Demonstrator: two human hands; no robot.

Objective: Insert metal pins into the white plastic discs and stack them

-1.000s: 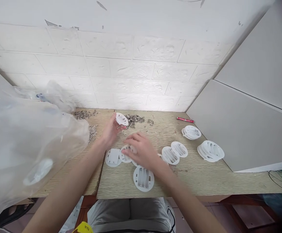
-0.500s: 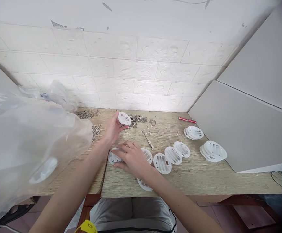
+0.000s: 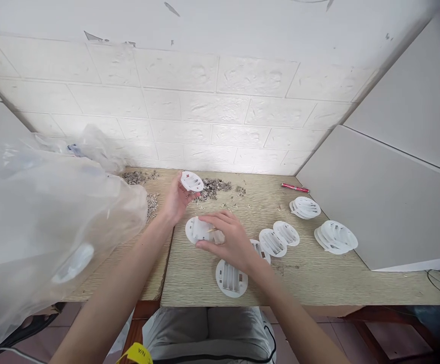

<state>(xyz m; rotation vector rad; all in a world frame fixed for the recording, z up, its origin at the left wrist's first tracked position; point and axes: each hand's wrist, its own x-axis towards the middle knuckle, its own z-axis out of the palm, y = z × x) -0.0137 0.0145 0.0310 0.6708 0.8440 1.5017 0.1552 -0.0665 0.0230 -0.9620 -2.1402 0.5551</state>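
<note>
— Wood-grain table (image 3: 318, 278), white block-pattern wall (image 3: 189, 106) behind. Left hand (image 3: 177, 199)?
— Grasping a tilted white disc (image 3: 192, 181) by its left edge.
— Right hand (image 3: 231, 237)?
— Nearer the flat-backed disc (image 3: 194, 230), which sits left of the palm, between thumb and fingers. Whether clamped, I cannot tell from here. Both discs are round: no long axis.

A red pen-like stick (image 3: 295, 188) lies on the wooden surface (image 3: 318, 288). Behind the stick rises a white brick-patterned wall (image 3: 238, 108); right of it stands a grey panel (image 3: 402, 212). Well to its left bulges a cloudy plastic bag (image 3: 53, 207).
</note>
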